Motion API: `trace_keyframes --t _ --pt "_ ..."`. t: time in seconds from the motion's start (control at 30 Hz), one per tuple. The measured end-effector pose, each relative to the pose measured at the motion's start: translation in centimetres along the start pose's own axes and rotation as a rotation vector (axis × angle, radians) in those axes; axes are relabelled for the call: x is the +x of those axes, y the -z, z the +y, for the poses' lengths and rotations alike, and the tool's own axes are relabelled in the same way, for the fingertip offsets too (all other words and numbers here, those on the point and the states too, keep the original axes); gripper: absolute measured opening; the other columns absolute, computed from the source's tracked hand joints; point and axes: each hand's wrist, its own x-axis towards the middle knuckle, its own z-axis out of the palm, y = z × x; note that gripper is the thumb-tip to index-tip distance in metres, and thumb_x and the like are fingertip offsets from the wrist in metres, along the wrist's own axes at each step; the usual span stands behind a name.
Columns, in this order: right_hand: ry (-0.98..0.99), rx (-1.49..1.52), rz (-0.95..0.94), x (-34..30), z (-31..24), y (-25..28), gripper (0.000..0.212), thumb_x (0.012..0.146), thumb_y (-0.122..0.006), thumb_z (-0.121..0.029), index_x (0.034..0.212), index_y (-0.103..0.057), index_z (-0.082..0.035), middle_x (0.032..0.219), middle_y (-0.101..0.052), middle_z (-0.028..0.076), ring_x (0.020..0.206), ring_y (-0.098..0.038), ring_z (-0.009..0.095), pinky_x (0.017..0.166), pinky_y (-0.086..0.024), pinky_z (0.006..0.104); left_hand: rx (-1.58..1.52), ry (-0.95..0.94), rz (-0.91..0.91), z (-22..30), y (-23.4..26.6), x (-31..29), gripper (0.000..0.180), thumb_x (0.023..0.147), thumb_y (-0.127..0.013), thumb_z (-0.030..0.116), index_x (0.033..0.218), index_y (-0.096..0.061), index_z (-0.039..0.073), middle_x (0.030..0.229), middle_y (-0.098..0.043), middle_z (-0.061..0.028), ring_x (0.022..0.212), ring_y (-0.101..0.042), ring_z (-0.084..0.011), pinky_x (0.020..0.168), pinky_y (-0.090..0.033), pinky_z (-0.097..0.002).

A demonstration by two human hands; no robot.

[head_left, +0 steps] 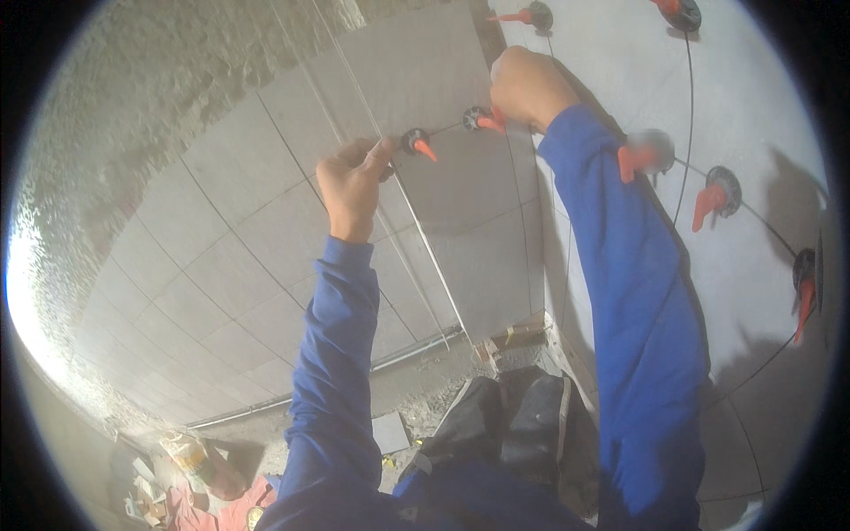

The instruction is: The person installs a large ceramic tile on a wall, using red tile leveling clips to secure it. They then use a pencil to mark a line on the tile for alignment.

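Note:
My left hand (pixel 352 181) is closed in a pinch against the grey tiled wall (pixel 478 177). A small dark piece shows under its fingers, too hidden to name. Just right of it, a tile levelling clip (pixel 414 142) with a black round base and red handle sits on a tile joint. Another red-handled levelling clip (pixel 478 119) is close below my right hand (pixel 531 87). That hand is closed by the wall corner, and whatever its fingers hold is hidden. A thin pale line (pixel 423 232) runs down the wall past my left hand.
On the pale tiled wall (pixel 611 53) at right, several more levelling clips (pixel 722 193) stick out, some near my right sleeve. Rough unfinished wall (pixel 133 97) lies at upper left. Below are a loose tile piece (pixel 390 433), a bag (pixel 188 456) and red cloth (pixel 243 506).

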Motion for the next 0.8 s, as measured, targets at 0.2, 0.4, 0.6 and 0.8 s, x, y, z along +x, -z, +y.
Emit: trace_keyframes --t 0.2,0.4,0.6,0.8 --pt "-0.023 0.080 -0.015 -0.6 0.0 0.5 0.014 0.074 -0.062 -0.009 0.080 -0.071 0.000 0.079 -0.071 0.019 0.082 -0.071 0.034 0.075 -0.055 0.0426 -0.026 -0.033 0.018 -0.4 -0.3 0.0 0.024 0.083 -0.077 0.020 0.084 -0.075 -0.004 0.065 -0.065 -0.0072 0.059 -0.058 -0.0129 0.055 -0.044 -0.0259" --pt "-0.018 0.087 0.012 -0.8 -0.1 0.5 0.015 0.075 -0.061 -0.009 0.081 -0.072 0.000 0.080 -0.071 0.019 0.082 -0.071 0.034 0.075 -0.055 0.0429 -0.010 -0.047 0.016 -0.5 -0.2 0.1 0.023 0.083 -0.077 0.019 0.086 -0.075 -0.004 0.066 -0.066 -0.0084 0.058 -0.059 -0.0135 0.055 -0.045 -0.0257" --pt "-0.021 0.091 0.023 -0.8 -0.2 0.4 0.015 0.071 -0.063 -0.009 0.080 -0.071 0.000 0.082 -0.070 0.022 0.083 -0.069 0.037 0.075 -0.054 0.0442 -0.061 -0.027 -0.014 -0.2 0.2 -0.3 0.029 0.086 -0.075 0.020 0.097 -0.073 -0.007 0.077 -0.069 -0.0111 0.067 -0.064 -0.0153 0.060 -0.049 -0.0275" --pt "-0.019 0.050 0.080 -1.1 -0.3 0.3 0.017 0.076 -0.061 -0.011 0.083 -0.071 0.000 0.083 -0.071 0.020 0.082 -0.071 0.035 0.075 -0.054 0.0438 -0.003 -0.085 0.070 -1.3 2.8 -1.9 0.028 0.080 -0.072 0.009 0.104 -0.071 -0.006 0.076 -0.064 -0.0040 0.069 -0.063 -0.0140 0.062 -0.048 -0.0256"
